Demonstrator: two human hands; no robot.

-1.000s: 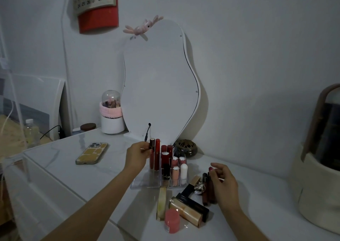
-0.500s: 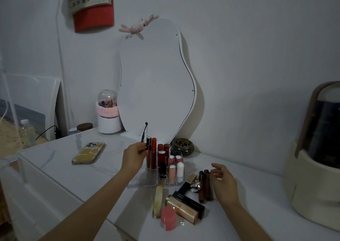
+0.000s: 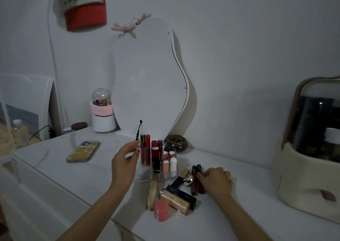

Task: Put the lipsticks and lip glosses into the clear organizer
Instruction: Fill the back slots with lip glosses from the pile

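Note:
The clear organizer (image 3: 142,174) stands on the white table in front of the mirror and holds several upright lipsticks and glosses. A tall black-capped lip gloss (image 3: 142,148) stands at its back left next to a red one (image 3: 147,149). My left hand (image 3: 126,162) hovers just left of them with fingers apart and holds nothing. My right hand (image 3: 216,181) rests on the table, fingers closed on the dark lip glosses (image 3: 195,181) lying there. Gold lipstick tubes (image 3: 174,200), a slim gold tube (image 3: 152,192) and a pink round tube (image 3: 161,210) lie loose in front.
A phone (image 3: 83,151) lies to the left. The wavy mirror (image 3: 147,78) leans on the wall, with a white pot (image 3: 103,122) at its left and a brass bowl (image 3: 177,143) at its right. A cream case (image 3: 309,176) stands far right. The table edge runs front left.
My left hand has let go of the black-capped gloss, which now stands in the organizer, and has opened. My right hand has lowered onto the dark glosses and closed on them.

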